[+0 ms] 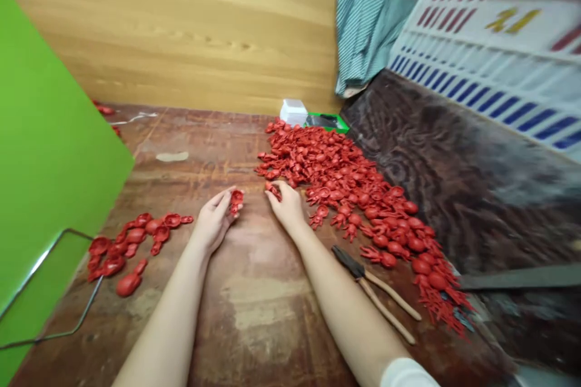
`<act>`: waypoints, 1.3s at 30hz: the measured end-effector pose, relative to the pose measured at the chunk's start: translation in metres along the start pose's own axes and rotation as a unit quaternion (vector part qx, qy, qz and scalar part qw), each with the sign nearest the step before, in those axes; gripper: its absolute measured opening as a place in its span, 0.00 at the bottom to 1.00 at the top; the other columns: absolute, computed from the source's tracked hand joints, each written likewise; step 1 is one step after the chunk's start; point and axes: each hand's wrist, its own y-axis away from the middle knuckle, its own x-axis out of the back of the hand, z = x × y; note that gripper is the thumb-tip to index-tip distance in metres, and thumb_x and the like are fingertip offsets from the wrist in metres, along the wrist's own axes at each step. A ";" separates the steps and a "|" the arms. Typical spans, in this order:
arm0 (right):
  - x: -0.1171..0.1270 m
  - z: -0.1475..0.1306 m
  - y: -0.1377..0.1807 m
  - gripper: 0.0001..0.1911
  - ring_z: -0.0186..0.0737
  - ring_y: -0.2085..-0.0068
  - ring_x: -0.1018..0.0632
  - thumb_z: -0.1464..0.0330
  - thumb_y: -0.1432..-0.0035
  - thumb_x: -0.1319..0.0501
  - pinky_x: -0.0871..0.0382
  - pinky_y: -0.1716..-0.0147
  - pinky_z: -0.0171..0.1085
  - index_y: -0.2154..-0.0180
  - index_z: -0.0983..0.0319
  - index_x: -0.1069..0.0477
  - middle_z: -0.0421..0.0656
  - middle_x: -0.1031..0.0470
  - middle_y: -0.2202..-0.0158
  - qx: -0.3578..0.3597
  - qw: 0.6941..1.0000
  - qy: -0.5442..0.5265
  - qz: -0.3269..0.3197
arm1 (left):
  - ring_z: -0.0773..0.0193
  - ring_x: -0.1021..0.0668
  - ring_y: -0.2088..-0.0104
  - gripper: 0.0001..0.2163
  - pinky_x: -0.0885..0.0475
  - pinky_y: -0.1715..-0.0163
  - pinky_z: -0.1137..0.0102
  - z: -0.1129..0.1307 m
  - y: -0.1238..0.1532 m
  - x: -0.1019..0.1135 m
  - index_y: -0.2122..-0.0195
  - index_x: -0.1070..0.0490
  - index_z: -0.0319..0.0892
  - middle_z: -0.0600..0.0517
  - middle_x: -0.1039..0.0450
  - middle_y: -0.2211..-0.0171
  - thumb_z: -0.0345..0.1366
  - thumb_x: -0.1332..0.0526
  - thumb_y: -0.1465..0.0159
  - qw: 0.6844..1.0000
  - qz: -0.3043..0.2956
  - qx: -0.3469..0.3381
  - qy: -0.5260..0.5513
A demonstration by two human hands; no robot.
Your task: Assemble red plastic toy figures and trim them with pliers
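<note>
Between the thumb and fingers of my left hand [214, 217] is a small red hollow plastic piece [236, 198], its cupped side showing. My right hand [285, 202] pinches another red plastic piece [272, 188] at the near left edge of a large pile of red plastic pieces [331, 163]. Many in the pile have a round body with finger-like prongs. To the left of my left arm lies a smaller group of red cupped pieces [136, 236] with short stems. Pliers [376, 293] with tan handles rest beside my right forearm.
A bent metal wire frame [68, 332] stands by a green panel [54, 163] at left. A white box [293, 112] and green tray [338, 123] sit behind the pile. At right are a white slatted crate [494, 42] and striped cloth [367, 30]. A wooden board [181, 30] closes the back.
</note>
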 end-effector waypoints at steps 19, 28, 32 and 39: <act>-0.023 -0.012 0.021 0.32 0.48 0.50 0.15 0.47 0.46 0.24 0.19 0.45 0.47 0.44 0.54 0.20 0.45 0.14 0.50 -0.089 0.934 -0.325 -0.118 | 0.54 0.12 0.51 0.25 0.15 0.48 0.62 -0.012 -0.002 -0.004 0.49 0.18 0.43 0.44 0.13 0.50 0.42 0.18 0.46 0.997 -0.007 -0.013 -0.076; -0.018 -0.010 0.015 0.27 0.51 0.45 0.14 0.47 0.47 0.23 0.21 0.39 0.52 0.51 0.56 0.16 0.44 0.12 0.48 -0.091 0.922 -0.355 -0.129 | 0.52 0.12 0.51 0.26 0.15 0.49 0.60 -0.013 -0.002 -0.005 0.47 0.19 0.44 0.44 0.13 0.50 0.43 0.18 0.46 0.996 -0.003 -0.022 -0.090; -0.017 -0.008 0.014 0.28 0.51 0.44 0.15 0.48 0.48 0.22 0.21 0.37 0.52 0.50 0.56 0.15 0.44 0.13 0.47 -0.098 0.914 -0.370 -0.135 | 0.50 0.12 0.49 0.27 0.14 0.49 0.58 -0.013 -0.002 -0.007 0.46 0.19 0.44 0.44 0.13 0.50 0.43 0.18 0.46 0.996 0.002 -0.025 -0.088; -0.016 -0.007 0.015 0.26 0.50 0.46 0.14 0.50 0.47 0.22 0.20 0.39 0.52 0.51 0.56 0.15 0.43 0.12 0.49 -0.089 0.918 -0.362 -0.136 | 0.46 0.13 0.47 0.28 0.13 0.50 0.57 -0.017 -0.001 -0.010 0.46 0.19 0.43 0.42 0.13 0.48 0.44 0.18 0.46 0.993 0.013 -0.049 -0.105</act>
